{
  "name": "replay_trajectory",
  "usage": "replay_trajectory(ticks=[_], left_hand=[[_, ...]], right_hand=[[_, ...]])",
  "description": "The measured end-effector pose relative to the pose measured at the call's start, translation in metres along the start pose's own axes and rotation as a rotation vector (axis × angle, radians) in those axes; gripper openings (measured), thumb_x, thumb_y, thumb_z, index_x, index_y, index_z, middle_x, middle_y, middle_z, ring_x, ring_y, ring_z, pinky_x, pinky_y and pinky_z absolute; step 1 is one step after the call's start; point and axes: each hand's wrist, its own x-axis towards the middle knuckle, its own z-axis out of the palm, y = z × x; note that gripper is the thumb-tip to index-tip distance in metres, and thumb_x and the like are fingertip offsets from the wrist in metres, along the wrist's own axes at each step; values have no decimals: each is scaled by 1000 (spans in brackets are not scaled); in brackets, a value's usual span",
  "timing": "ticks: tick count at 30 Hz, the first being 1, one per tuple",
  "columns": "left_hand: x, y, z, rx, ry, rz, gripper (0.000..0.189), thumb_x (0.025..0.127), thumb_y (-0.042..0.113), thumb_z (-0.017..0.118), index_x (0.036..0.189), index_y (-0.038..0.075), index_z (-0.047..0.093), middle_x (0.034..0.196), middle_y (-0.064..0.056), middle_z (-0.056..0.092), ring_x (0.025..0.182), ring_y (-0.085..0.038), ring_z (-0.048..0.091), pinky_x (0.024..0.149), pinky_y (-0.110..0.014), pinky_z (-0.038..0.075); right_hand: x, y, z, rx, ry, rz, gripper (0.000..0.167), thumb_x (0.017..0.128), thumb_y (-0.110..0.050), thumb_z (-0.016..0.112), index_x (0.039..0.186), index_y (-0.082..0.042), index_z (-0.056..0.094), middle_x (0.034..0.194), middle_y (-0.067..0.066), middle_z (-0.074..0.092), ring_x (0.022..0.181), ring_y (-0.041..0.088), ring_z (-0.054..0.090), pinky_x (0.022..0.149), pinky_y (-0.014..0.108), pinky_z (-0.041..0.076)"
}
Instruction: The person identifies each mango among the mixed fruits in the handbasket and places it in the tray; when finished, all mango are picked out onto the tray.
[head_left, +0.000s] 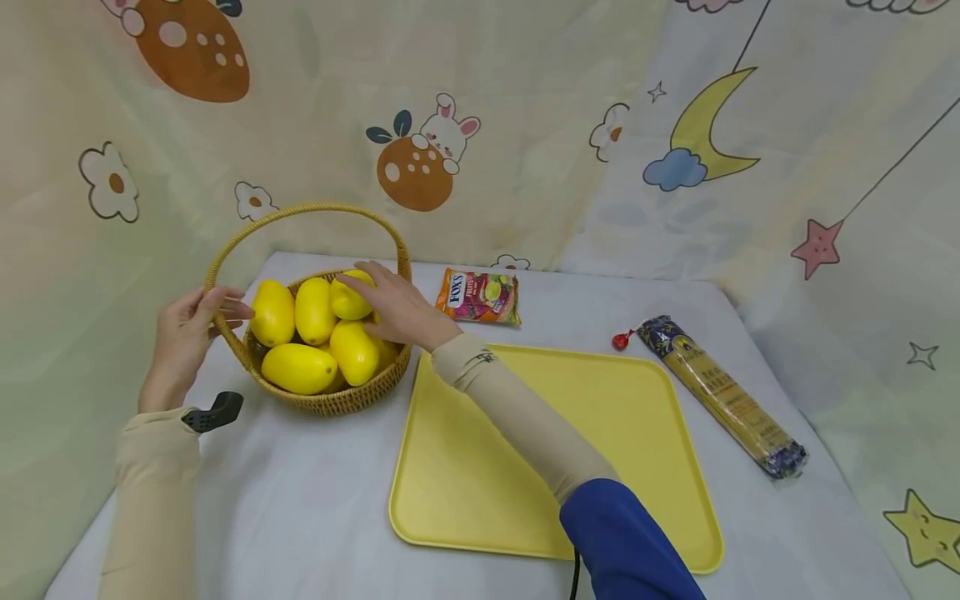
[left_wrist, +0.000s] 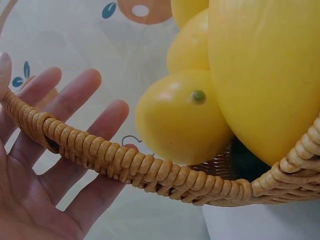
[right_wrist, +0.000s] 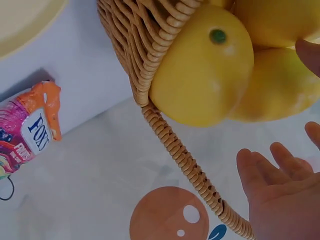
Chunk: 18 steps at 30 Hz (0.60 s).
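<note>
A wicker basket (head_left: 330, 407) with a tall arched handle (head_left: 315, 207) holds several smooth yellow fruits (head_left: 298, 369) that look like mangoes. My left hand (head_left: 183, 337) is at the basket's left side, by the foot of the handle. In the left wrist view, its spread, fairly straight fingers (left_wrist: 107, 120) pass behind the woven edge. Over the basket's right side reaches my right hand (head_left: 405, 308), its fingers extended above the fruits. In the right wrist view, the thumb (right_wrist: 309, 56) overlaps a yellow fruit (right_wrist: 277, 85); contact there is unclear.
A yellow tray (head_left: 480, 467) lies right of the basket, beneath my right forearm. Behind it is a Fox's candy packet (head_left: 480, 297). To the tray's right are a small red wrapped candy (head_left: 621, 341) and a long pasta packet (head_left: 723, 396). A printed curtain (head_left: 540, 150) hangs behind the table.
</note>
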Motion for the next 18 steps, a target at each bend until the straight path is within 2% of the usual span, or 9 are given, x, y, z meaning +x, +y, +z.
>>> replay_trajectory(ticks=[6,11,18], left_hand=[[-1,-1,-1,-65,2,-9,38,97,36,50,113,2,61,85,10,71,83,-4,65,75,-10,52],[-1,-2,-1,-44,17,-9,39,98,36,49,114,2,60,85,11,71,84,-4,65,75,-9,51],[0,-2,0,-23,19,-19,37,98,36,49,114,5,61,86,11,71,85,-5,64,76,-9,51]], right_hand=[[10,1,2,-22,-45,21,73,89,-16,66,151,-20,28,156,14,22,143,25,26,115,36,28],[17,0,6,-33,-67,-6,70,90,-9,62,151,-23,29,157,13,20,145,25,22,117,36,24],[24,0,11,-12,-111,-8,66,93,0,52,150,-26,32,160,12,13,147,32,16,117,40,25]])
